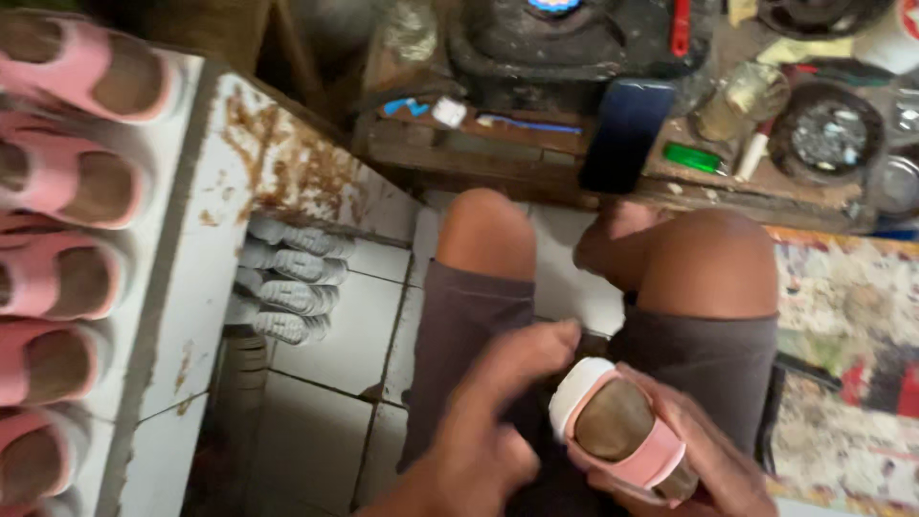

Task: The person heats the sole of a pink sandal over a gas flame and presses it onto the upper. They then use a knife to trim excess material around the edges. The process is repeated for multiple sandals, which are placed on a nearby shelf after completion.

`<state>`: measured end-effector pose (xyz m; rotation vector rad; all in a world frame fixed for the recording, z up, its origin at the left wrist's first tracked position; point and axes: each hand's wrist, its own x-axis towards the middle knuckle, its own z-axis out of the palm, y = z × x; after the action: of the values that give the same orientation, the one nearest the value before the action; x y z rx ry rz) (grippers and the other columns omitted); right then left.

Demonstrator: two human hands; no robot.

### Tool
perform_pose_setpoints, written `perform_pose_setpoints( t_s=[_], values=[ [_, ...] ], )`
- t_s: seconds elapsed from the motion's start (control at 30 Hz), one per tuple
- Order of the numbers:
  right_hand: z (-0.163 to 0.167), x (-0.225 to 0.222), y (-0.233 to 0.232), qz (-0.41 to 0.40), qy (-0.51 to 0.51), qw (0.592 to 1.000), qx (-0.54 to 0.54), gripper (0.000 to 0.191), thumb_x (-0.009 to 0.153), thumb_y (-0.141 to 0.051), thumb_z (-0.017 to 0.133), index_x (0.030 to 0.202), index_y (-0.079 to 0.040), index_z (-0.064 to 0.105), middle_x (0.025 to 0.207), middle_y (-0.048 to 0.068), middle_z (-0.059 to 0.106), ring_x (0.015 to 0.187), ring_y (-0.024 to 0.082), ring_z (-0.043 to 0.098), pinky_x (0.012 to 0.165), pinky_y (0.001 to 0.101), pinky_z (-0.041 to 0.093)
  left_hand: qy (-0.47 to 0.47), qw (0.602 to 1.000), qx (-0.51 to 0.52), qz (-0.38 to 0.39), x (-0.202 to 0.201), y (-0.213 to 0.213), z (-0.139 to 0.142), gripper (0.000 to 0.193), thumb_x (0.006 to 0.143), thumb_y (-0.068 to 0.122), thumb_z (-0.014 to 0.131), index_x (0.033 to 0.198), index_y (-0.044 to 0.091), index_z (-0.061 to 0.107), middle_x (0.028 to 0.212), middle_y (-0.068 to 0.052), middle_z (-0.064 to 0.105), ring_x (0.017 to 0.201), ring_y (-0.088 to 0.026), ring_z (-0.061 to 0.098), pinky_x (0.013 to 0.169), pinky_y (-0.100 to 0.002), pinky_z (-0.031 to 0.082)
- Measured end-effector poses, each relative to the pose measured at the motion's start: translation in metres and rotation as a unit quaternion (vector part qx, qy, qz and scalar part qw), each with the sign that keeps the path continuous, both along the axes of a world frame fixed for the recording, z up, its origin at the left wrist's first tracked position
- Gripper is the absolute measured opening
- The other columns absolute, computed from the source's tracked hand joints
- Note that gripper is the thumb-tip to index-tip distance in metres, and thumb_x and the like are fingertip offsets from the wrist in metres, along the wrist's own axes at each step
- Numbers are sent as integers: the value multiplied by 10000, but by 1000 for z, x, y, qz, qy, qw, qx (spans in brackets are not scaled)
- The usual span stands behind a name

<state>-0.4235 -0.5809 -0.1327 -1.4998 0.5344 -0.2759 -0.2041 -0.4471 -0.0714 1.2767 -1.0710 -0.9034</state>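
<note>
A pink slide sandal (617, 421) with a brown footbed and white sole edge rests above my lap, toe end pointing up-left. My right hand (713, 460) cups it from below and the right side. My left hand (488, 421) hovers just left of the sandal's white edge, fingers curled, with the fingertips near or touching it. Both of my knees in dark shorts are under the hands.
Several matching pink sandals (67, 182) lie in a row on a white stained shelf (206, 249) at the left. Grey soles (292, 278) are stacked under it. A low wooden bench (536, 158) ahead holds a dark phone (627, 134), a green lighter (691, 157), tins and tools. A patterned mat (852, 354) lies to the right.
</note>
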Motion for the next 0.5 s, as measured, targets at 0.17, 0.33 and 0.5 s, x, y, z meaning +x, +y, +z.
perform_pose_setpoints(
  t_s=[0.17, 0.33, 0.5],
  values=[
    [22, -21, -23, 68, -150, 905, -393, 505, 899, -237, 737, 1353, -139, 538, 1369, 164, 609, 1305, 338, 629, 1116, 557, 475, 431, 845, 277, -152, -1, -14, -12, 653, 1069, 439, 445, 1526, -24, 506, 1121, -48, 693, 958, -137, 658, 852, -303, 548],
    [51, -50, -42, 275, -85, 742, -605, 551, 859, -180, 695, 1379, -314, 572, 1435, 80, 573, 1365, 292, 531, 1069, 583, 415, 461, 835, 219, -204, -17, -3, -21, 759, 938, 44, 734, 1630, -37, 433, 1290, -80, 645, 1150, -138, 597, 1000, -284, 504],
    [21, -81, -30, -145, 132, 958, -208, 869, 656, -310, 835, 1409, -43, 493, 1272, 159, 529, 1181, 222, 538, 1002, 381, 449, 548, 799, 184, -165, -38, -1, -43, 863, 841, -21, 796, 1605, -54, 396, 1459, -145, 600, 1306, -194, 596, 1046, -355, 513]
  ],
)
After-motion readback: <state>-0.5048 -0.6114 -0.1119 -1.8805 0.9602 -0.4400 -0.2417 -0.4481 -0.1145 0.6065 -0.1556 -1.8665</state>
